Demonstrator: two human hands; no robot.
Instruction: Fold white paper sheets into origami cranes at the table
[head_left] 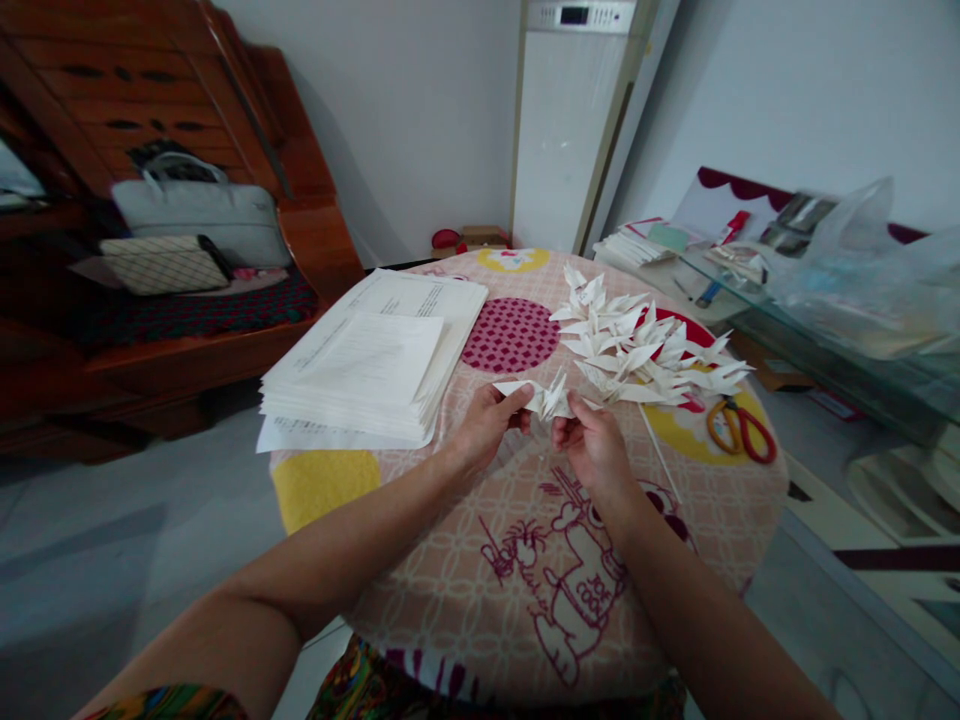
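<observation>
My left hand (pixel 486 425) and my right hand (pixel 592 443) hold a small folded white paper crane (pixel 546 398) between them above the round table (pixel 525 560). Both hands pinch it, fingers closed on its left and right sides. Just beyond the hands lies a pile of several finished white paper cranes (pixel 645 345). To the left of my left hand sits a thick stack of white paper sheets (pixel 375 365).
Orange-handled scissors (pixel 739 428) lie at the table's right edge. A patterned cloth with a cartoon print covers the table. A wooden bench (pixel 150 330) with bags stands at left, a white standing appliance (pixel 566 120) behind, a glass table (pixel 825 320) with clutter at right.
</observation>
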